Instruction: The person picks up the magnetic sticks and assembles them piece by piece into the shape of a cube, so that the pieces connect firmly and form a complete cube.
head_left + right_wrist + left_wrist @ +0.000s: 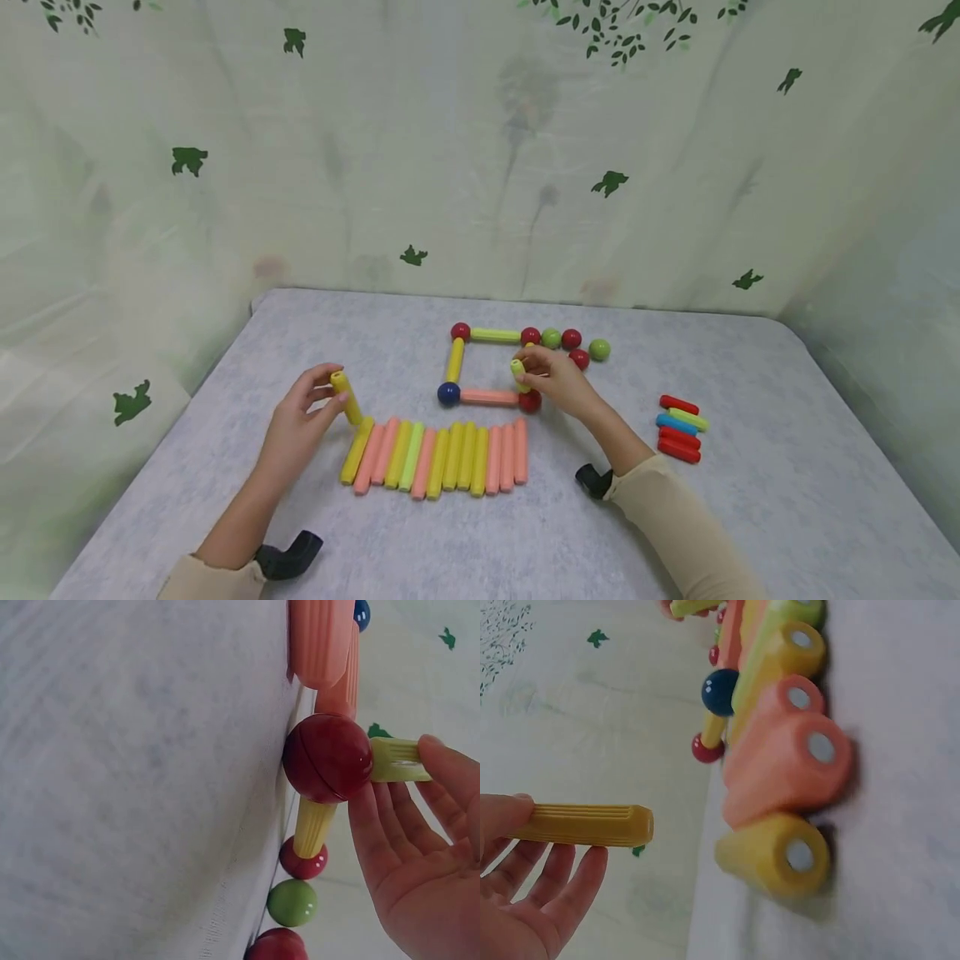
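My left hand (298,421) pinches a yellow rod (346,398) between thumb and fingers, tilted above the left end of a row of rods. Near the middle, my right hand (558,382) grips a light green rod (399,759) that stands upright on a red ball (328,757). That ball is the near right corner of a four-sided frame. A pink rod (489,397) runs from it to a blue ball (448,393). A yellow rod (455,360) and a green rod (495,336) form the left and far sides; the right side's yellow rod is partly hidden by my hand.
Pink, yellow and green rods lie side by side in a row, with a pink rod (493,460) towards its right end. Loose red balls and green balls, one green ball (599,349) outermost, sit beyond my right hand. Farther right lie several short rods, including a blue rod (677,425).
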`<state>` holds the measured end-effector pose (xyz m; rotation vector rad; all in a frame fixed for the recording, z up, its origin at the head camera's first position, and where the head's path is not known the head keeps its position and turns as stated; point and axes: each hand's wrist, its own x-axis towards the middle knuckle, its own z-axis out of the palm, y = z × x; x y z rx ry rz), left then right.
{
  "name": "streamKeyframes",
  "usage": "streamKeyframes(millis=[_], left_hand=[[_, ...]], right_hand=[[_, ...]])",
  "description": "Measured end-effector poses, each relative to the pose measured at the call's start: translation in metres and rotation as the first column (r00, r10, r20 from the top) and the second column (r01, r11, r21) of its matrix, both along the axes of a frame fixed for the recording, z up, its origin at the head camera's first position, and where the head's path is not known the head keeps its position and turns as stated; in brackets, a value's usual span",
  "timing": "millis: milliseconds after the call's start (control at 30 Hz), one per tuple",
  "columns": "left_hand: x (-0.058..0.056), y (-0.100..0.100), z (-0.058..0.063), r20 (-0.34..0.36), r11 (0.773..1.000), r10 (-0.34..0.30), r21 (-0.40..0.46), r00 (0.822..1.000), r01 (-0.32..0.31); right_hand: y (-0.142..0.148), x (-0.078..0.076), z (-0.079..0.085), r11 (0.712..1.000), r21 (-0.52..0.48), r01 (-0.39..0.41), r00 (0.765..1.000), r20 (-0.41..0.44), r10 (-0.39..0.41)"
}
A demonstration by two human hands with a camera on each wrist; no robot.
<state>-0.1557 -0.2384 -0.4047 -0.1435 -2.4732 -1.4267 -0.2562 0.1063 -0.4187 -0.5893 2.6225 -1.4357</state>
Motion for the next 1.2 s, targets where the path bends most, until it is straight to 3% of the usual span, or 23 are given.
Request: streamKeyframes(millis=[100, 233, 300, 433, 600, 733, 800, 967, 1067, 1200], left_hand=[[-0.013, 0.019, 0.01, -0.071, 0.989, -0.071, 0.123, 0.995, 0.079], [-0.035, 0.053, 0.018, -0.12, 0.939, -0.154, 0.291, 0.981, 0.183], [-0.046, 0.07, 0.02, -0.124, 0.9, -0.177, 0.382, 0.976, 0.212], [-0.064, 0.101, 0.019, -0.124, 0.796, -0.194, 0.56, 0.973, 0.23], [-0.078, 0.13, 0.012, -0.129, 0.684, -0.203, 0.69, 0.971, 0.235], [-0.084, 0.147, 0.005, -0.107, 0.635, -0.195, 0.743, 0.975, 0.209], [-0.085, 0.153, 0.002, -0.096, 0.625, -0.201, 0.753, 0.975, 0.204], [-0.086, 0.161, -0.005, -0.078, 0.631, -0.229, 0.747, 0.97, 0.208], [-0.087, 0.162, -0.005, -0.066, 0.651, -0.231, 0.731, 0.971, 0.204], [-0.092, 0.163, -0.002, -0.039, 0.705, -0.23, 0.682, 0.972, 0.195]], right_hand=[[-0.002, -0.001, -0.001, 1.0, 0.007, -0.004, 1.0, 0.019, 0.004], [-0.004, -0.002, -0.001, 1.0, 0.025, 0.016, 0.998, 0.062, -0.017], [-0.005, -0.002, -0.001, 0.999, 0.031, 0.032, 0.996, 0.079, -0.035], [-0.007, -0.002, -0.002, 0.998, 0.028, 0.048, 0.994, 0.094, -0.05], [-0.007, -0.002, -0.002, 0.999, 0.01, 0.048, 0.995, 0.085, -0.048], [-0.008, 0.0, -0.001, 0.999, -0.001, 0.035, 0.998, 0.054, -0.035], [-0.008, 0.001, 0.0, 1.0, -0.005, 0.031, 0.999, 0.04, -0.031], [-0.009, 0.002, 0.001, 1.0, -0.002, 0.029, 0.999, 0.024, -0.029], [-0.009, 0.002, 0.001, 1.0, 0.009, 0.027, 0.999, 0.022, -0.027], [-0.009, 0.0, 0.001, 0.999, 0.018, 0.03, 0.999, 0.029, -0.03]])
